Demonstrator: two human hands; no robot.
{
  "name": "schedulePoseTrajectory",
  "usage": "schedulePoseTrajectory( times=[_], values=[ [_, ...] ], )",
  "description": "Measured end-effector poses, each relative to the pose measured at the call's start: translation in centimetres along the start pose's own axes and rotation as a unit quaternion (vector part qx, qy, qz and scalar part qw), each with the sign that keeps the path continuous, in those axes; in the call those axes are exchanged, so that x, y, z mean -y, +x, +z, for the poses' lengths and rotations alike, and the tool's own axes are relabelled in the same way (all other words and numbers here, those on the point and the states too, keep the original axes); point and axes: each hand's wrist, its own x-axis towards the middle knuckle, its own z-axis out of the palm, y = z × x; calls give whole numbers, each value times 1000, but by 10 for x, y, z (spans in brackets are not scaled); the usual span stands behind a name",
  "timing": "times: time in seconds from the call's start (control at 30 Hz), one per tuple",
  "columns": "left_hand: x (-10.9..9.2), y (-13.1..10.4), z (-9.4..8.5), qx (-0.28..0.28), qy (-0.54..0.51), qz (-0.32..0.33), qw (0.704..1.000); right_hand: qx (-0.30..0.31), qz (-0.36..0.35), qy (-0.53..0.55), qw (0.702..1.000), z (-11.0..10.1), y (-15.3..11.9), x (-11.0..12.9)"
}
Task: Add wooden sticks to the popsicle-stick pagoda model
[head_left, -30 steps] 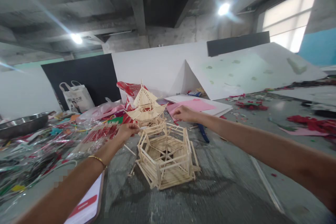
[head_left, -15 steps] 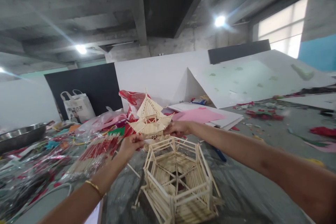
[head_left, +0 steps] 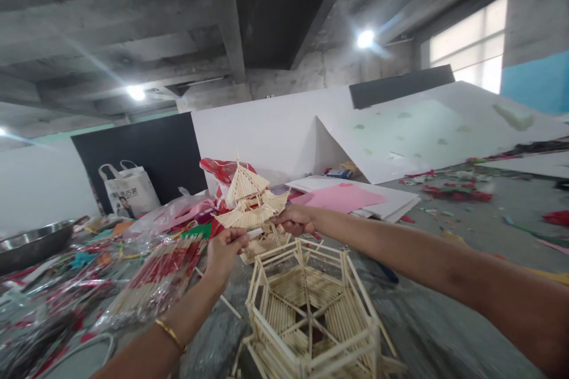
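Pinched between the thumb and fingertips of a person's left hand (head_left: 226, 249), a small pale piece (head_left: 255, 233) meets the lens at 7 o'clock from a tiered stick pagoda (head_left: 246, 186), itself near mid-scene. At the pagoda's 4 o'clock, the right hand (head_left: 296, 220) curls its fingers; any grip is unclear. A many-sided stick frame (head_left: 329, 290) stands at 5 o'clock.

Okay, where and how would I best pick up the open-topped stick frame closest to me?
Probably take the frame low, by its slatted base, coming from left and right together. The base spreads wider than the upper rails, which are thin sticks that may flex, and the roofed stick tower crowds the far side.
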Motion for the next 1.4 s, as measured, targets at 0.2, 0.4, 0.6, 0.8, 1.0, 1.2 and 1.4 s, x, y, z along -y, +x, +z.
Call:
schedulePoseTrajectory(
  times=[0.2,0.4,0.6,0.8,1.0,1.2,1.4],
  values=[
    [1,11,2,-39,-2,31,999,-24,13,0,1000,6,1,21],
    [8,11,5,-71,-13,32,997,-33,10,-20,999,8,0,26],
    [13,8,12,-77,-34,21,996,-24,-3,-34,999,1,4,23],
    [13,7,16,-84,-30,22,996,-36,-5,-46,998,2,4,22],
    [15,9,18,-101,18,43,994,-42,-11,-65,997,4,3,21],
    [17,9,20,-112,47,51,991,-58,-8,-74,996,8,-3,23],
    [14,9,22,-117,50,41,991,-62,-9,-84,995,9,-6,23]
  ],
)
